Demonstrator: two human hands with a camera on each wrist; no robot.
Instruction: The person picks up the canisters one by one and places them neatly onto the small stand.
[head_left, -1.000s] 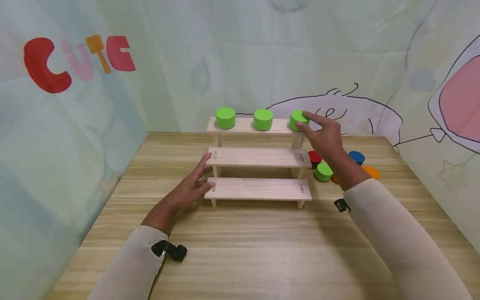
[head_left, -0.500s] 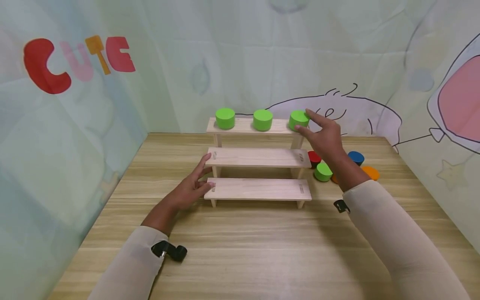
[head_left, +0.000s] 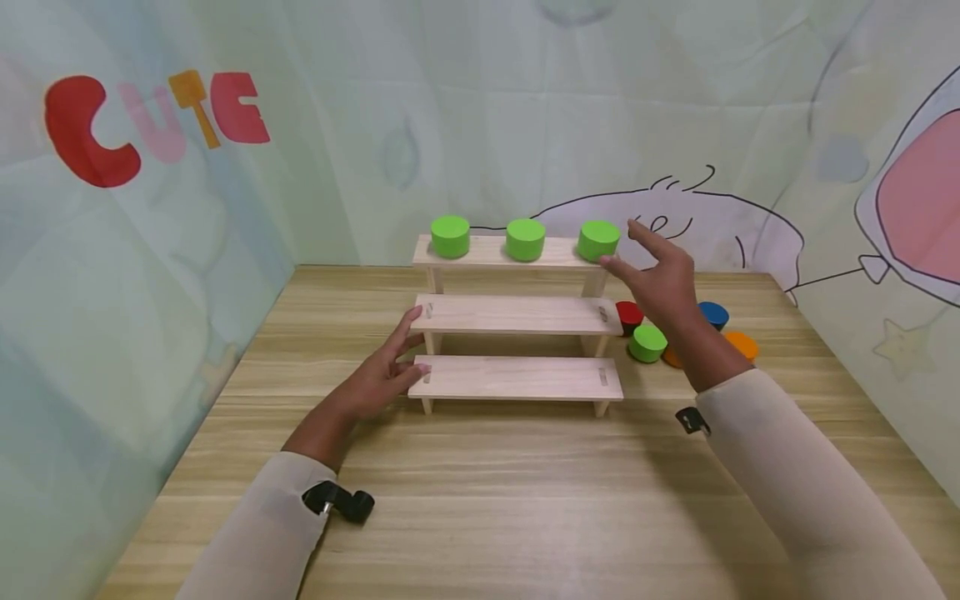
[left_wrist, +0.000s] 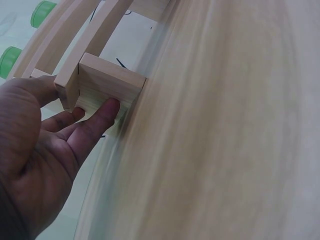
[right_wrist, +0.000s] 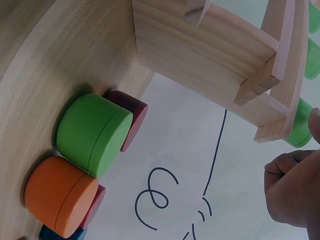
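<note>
A three-step wooden display stand [head_left: 517, 315] stands on the table, with three green round blocks spaced along its top step: a left one [head_left: 450, 237], a middle one [head_left: 526, 240] and a right one [head_left: 598, 241]. My left hand [head_left: 375, 379] holds the stand's left end, thumb over the bottom step and a finger up at the middle step. In the left wrist view, other fingers reach beneath the bottom board [left_wrist: 92, 47]. Just right of the right green block is my right hand [head_left: 663, 279], thumb and index finger spread, nothing between them.
To the stand's right sit more round blocks on the wooden table [head_left: 510, 500]: green [head_left: 647, 343], red [head_left: 628, 317], blue [head_left: 713, 315] and orange [head_left: 741, 347], partly hidden by the right forearm. A printed cloth backdrop [head_left: 480, 125] rises behind and at both sides.
My right thumb and index finger have let go of the right green block and moved slightly right, away from it. The block stays on the top step; my left hand has not moved.
</note>
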